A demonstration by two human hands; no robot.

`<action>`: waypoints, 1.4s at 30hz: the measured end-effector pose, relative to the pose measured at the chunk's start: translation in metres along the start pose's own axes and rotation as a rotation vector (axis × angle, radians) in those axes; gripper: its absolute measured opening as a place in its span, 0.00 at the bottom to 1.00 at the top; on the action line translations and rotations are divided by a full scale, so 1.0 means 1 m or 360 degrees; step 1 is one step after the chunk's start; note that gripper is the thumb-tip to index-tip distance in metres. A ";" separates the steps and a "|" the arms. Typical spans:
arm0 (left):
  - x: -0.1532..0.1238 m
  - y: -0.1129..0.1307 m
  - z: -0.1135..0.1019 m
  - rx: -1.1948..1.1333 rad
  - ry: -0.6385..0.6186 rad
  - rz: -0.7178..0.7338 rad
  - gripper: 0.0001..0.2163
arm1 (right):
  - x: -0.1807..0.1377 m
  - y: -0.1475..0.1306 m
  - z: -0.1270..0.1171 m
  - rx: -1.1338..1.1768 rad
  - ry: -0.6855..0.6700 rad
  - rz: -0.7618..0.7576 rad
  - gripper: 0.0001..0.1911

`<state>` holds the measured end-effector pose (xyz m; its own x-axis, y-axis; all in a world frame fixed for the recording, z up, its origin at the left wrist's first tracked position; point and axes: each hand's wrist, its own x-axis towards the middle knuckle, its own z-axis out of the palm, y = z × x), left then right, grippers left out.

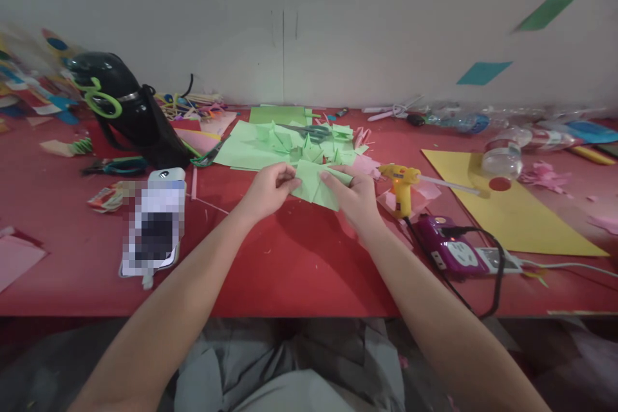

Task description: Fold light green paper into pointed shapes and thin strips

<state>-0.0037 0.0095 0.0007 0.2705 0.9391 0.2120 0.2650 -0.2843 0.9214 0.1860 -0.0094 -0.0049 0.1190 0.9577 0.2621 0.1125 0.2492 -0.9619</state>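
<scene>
Between both hands, above the red table, is a small piece of folded green paper [316, 185] with creases across it. My left hand [270, 191] pinches its left edge between thumb and fingers. On the right side my right hand [356, 196] grips it, the thumb lying on top and the fingers behind. Just beyond the hands, several folded green paper pieces [311, 149] lie on larger green sheets [239, 145]. A pair of dark scissors [309, 132] rests among them.
A yellow glue gun [402, 188] stands right of my hands, its cord near a purple power strip [451, 248]. Yellow paper [521, 212] and plastic bottles [502, 156] lie farther right. At left are a phone [157, 222] and a tilted black bottle [128, 106].
</scene>
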 end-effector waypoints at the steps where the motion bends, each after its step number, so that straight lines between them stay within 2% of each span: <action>1: 0.001 -0.002 0.000 -0.0016 0.0005 0.0004 0.08 | 0.000 0.000 0.000 0.0026 -0.0004 0.0011 0.14; 7: 0.001 -0.004 -0.007 0.0136 -0.0019 -0.0101 0.07 | 0.001 -0.001 0.002 0.0053 -0.0075 0.0116 0.11; 11: 0.001 -0.002 -0.010 0.0166 -0.0015 -0.0072 0.10 | 0.002 0.000 0.001 0.0085 -0.0184 0.0189 0.11; 13: 0.002 0.000 -0.010 0.0181 0.0036 -0.0017 0.10 | 0.001 0.000 0.000 0.0072 -0.0319 0.0277 0.11; 15: 0.001 0.001 -0.010 0.0250 0.0069 0.0022 0.11 | -0.001 -0.001 0.000 0.0031 -0.0576 0.0375 0.12; 18: -0.002 0.004 -0.010 0.0374 -0.0063 0.0003 0.11 | -0.004 -0.003 0.001 -0.0075 -0.0864 0.0354 0.13; 22: -0.006 0.008 -0.008 0.0362 -0.0295 -0.0077 0.10 | -0.004 -0.004 0.001 -0.0282 -0.0814 0.0162 0.17; 27: -0.006 0.011 -0.010 0.0266 -0.0224 -0.0163 0.11 | -0.001 -0.005 0.001 -0.0307 -0.0772 0.0093 0.15; 33: -0.006 0.011 -0.012 0.0245 -0.0258 -0.0197 0.10 | -0.002 -0.007 0.001 -0.0311 -0.0686 0.0018 0.11; 38: -0.006 0.008 -0.011 0.0290 -0.0317 -0.0124 0.10 | -0.004 -0.005 0.003 -0.0339 -0.0783 0.0012 0.15; 42: -0.006 0.009 -0.012 0.0221 -0.0404 -0.0115 0.11 | -0.004 -0.006 0.003 -0.0338 -0.0749 -0.0054 0.16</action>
<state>-0.0144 0.0038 0.0116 0.4642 0.8847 0.0431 0.4112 -0.2584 0.8742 0.1815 -0.0146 -0.0009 -0.3394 0.9228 0.1823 0.3121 0.2933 -0.9036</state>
